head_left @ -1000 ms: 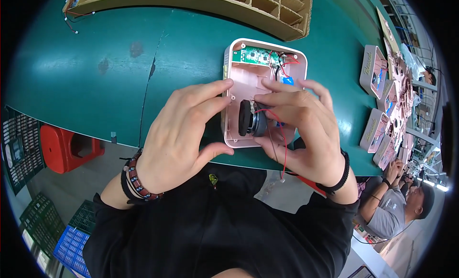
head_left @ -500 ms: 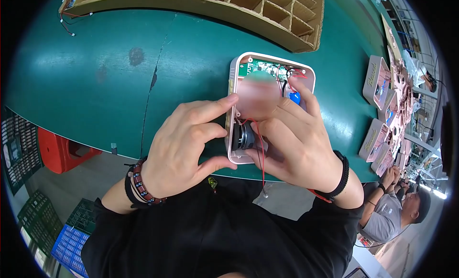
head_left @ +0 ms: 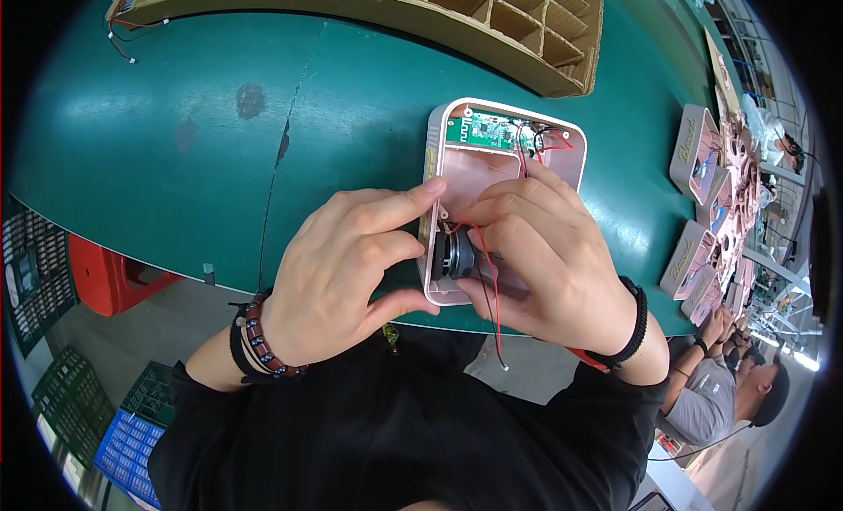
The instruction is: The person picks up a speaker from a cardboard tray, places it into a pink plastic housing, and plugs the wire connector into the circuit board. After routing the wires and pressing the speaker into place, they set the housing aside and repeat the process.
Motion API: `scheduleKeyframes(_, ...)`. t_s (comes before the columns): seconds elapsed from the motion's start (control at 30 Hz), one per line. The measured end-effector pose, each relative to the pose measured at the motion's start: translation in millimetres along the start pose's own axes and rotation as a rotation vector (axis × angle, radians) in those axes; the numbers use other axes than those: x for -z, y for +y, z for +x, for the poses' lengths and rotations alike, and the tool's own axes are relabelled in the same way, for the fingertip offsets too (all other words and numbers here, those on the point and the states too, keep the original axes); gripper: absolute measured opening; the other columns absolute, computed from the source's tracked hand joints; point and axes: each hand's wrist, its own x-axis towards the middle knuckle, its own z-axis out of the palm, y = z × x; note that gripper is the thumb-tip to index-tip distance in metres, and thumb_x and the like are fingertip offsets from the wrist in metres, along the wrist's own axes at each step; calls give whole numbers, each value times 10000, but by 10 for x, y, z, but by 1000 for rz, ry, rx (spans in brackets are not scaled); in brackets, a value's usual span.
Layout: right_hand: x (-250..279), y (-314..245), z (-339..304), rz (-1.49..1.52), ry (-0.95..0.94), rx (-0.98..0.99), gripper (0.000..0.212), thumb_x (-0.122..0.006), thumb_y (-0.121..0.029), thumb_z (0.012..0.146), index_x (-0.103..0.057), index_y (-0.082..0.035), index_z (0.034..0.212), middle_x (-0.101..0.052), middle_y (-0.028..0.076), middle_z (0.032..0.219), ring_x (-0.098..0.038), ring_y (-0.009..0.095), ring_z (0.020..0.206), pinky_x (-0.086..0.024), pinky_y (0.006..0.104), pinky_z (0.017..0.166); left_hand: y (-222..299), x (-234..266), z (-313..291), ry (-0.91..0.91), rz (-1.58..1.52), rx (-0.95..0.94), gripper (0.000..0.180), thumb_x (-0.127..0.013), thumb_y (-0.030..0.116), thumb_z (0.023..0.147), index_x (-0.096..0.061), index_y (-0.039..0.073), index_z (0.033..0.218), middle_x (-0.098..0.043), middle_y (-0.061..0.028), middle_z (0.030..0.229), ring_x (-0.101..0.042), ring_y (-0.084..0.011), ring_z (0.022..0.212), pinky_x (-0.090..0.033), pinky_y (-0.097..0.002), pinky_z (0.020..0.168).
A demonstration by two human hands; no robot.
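Note:
A shallow pale pink plastic casing [head_left: 475,173] lies with its inside facing up near the table's front edge. My left hand [head_left: 338,265] steadies it, fingertips on the left wall and thumb at the near left corner. Inside, a round black speaker [head_left: 454,253] stands on edge against that left wall. My right hand [head_left: 558,256] reaches into the casing and grips the speaker between thumb and index finger. Thin red and black wires [head_left: 498,322] trail from the speaker over the near rim to a small white plug. A green circuit board [head_left: 489,132] sits at the far end.
A divided cardboard box [head_left: 492,50] stands at the back of the green table [head_left: 202,177]. More pink casings [head_left: 689,252] line the right side, where a person in a grey shirt [head_left: 707,397] sits. Below left are a red stool [head_left: 114,278] and plastic crates [head_left: 132,449].
The casing has shifted slightly right. My right fingers have drawn back from the far part, and the blue component there is now hidden. The dangling wire end has swung right.

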Motion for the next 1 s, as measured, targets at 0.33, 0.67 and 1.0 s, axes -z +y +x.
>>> scheduleKeyframes(0.33,10,-37,14,-155,-80,9,284,-741,-127,633,-581,-67,860,-652,67,1001,-608,250,962,-362,497,1027,-14,-25,-44,7,22,4,523,-809,257,635,-584,103,1081,-535,-117,1364,-602,-297,965,-497,-389,788)
scheduleKeyframes(0.67,-3,41,6,-122,-66,29,314,-751,-185,680,-587,-59,916,-652,68,1013,-607,245,999,-352,502,1029,30,63,-32,-102,172,45,438,-793,295,634,-700,164,1041,-506,-98,1391,-599,-271,999,-482,-348,763)
scheduleKeyframes(1.0,-37,91,-9,-62,-37,20,295,-758,-240,718,-614,-79,919,-650,45,995,-607,227,988,-361,469,1010,58,31,-49,-99,245,41,454,-748,327,781,-582,251,1197,-534,-142,1249,-574,-337,1046,-436,-449,834)
